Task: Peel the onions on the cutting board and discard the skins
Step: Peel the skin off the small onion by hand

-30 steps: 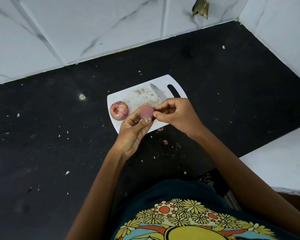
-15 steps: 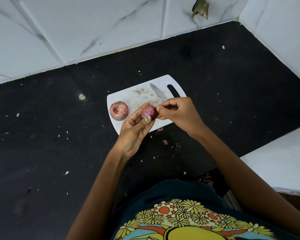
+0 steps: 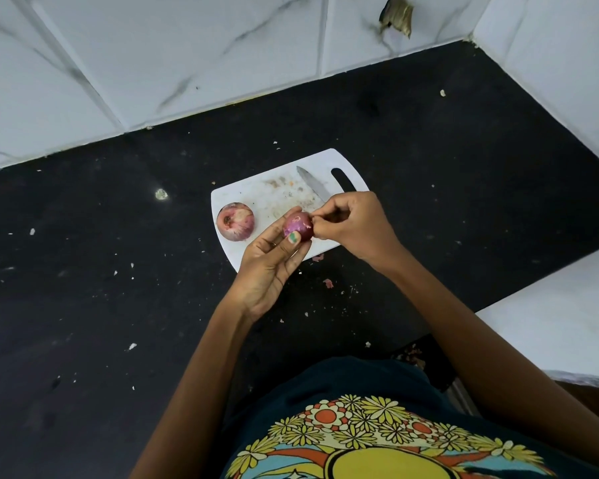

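A white cutting board [image 3: 256, 198] lies on the black counter. On its left end sits a red onion [image 3: 235, 221] with patchy skin. My left hand [image 3: 274, 267] holds a smaller purple onion [image 3: 298, 227] between thumb and fingers, just above the board's front edge. My right hand [image 3: 355, 224] is at that onion's right side, its fingertips pinching at the skin there. A knife blade [image 3: 313, 183] lies on the board behind my right hand, which hides the handle.
Bits of onion skin [image 3: 328, 283] and small crumbs are scattered on the black counter [image 3: 118, 305]. White marbled tile walls [image 3: 187, 57] close the back and right sides. A white ledge [image 3: 550, 333] juts in at the right.
The pale flap of skin seen over the small onion a second ago is gone, and the purple onion surface shows. Both hands stay in nearly the same place.
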The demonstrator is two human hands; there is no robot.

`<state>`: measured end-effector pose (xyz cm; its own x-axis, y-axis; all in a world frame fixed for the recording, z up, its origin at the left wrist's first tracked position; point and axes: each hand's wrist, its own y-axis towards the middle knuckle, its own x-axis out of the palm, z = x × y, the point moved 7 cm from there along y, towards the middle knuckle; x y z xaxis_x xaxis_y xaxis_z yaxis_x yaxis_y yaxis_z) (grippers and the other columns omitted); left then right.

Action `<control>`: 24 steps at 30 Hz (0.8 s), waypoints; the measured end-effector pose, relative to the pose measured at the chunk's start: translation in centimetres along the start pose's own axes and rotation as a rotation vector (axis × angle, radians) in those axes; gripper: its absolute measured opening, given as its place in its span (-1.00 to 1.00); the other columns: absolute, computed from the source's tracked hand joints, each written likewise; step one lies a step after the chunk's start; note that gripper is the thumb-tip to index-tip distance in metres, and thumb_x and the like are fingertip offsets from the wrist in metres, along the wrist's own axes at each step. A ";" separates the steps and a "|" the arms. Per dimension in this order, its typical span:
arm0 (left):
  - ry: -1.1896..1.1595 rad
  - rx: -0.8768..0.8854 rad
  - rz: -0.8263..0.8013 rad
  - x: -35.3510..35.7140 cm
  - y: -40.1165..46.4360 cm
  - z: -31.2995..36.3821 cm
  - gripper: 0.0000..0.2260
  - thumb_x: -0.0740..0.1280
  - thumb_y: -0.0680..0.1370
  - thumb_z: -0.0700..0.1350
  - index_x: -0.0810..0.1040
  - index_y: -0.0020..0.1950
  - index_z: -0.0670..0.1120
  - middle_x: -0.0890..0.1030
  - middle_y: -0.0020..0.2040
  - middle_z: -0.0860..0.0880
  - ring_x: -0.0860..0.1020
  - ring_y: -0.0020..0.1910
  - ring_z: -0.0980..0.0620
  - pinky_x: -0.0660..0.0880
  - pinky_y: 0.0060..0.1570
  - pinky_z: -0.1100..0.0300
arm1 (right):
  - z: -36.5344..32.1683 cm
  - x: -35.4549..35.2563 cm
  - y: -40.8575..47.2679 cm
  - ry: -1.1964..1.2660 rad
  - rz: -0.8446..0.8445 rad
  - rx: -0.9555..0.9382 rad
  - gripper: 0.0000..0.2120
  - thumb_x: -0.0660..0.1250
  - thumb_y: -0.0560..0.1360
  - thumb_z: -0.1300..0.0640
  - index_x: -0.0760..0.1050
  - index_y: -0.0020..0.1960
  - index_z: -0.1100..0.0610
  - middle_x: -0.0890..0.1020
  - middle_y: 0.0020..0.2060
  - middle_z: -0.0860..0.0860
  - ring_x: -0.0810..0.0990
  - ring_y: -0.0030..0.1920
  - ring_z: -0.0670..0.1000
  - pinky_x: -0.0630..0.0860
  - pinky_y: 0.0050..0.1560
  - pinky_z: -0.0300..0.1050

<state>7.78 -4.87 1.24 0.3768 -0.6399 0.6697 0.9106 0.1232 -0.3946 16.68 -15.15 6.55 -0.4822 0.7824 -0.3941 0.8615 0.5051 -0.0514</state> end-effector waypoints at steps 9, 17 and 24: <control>-0.063 0.031 0.019 0.1 0.1 0.1 -0.61 0.30 0.44 -0.28 0.50 0.27 -0.16 0.58 0.24 -0.13 0.61 0.14 0.02 0.56 0.11 0.22 | -0.7 0.3 -0.8 0.079 -0.046 -0.051 -0.84 0.52 0.37 0.16 0.62 -0.07 0.12 0.68 -0.14 -0.04 0.66 -0.16 -0.01 0.63 -0.11 -0.09; -0.048 0.022 0.000 0.0 0.1 0.1 -0.60 0.30 0.44 -0.29 0.50 0.29 -0.13 0.56 0.28 -0.12 0.59 0.18 0.00 0.55 0.13 0.20 | 0.6 0.4 -0.7 0.158 0.063 0.032 -0.95 0.39 0.48 0.27 0.55 -0.07 0.24 0.61 -0.21 0.02 0.63 -0.22 -0.09 0.61 -0.20 -0.22; -0.042 -0.007 -0.044 0.3 -0.1 -0.3 -0.58 0.28 0.48 -0.26 0.46 0.34 -0.12 0.51 0.34 -0.15 0.48 0.32 -0.12 0.54 0.17 0.13 | 3.5 -0.6 -0.7 0.067 0.164 0.182 -0.94 0.44 0.45 0.24 0.58 -0.09 0.19 0.64 -0.23 0.04 0.65 -0.23 -0.01 0.64 -0.17 -0.12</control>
<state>7.77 -5.32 1.28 0.3431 -0.6120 0.7126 0.9254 0.0899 -0.3683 16.92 -17.27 3.57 -0.3380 0.8740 -0.3490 0.9405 0.3005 -0.1584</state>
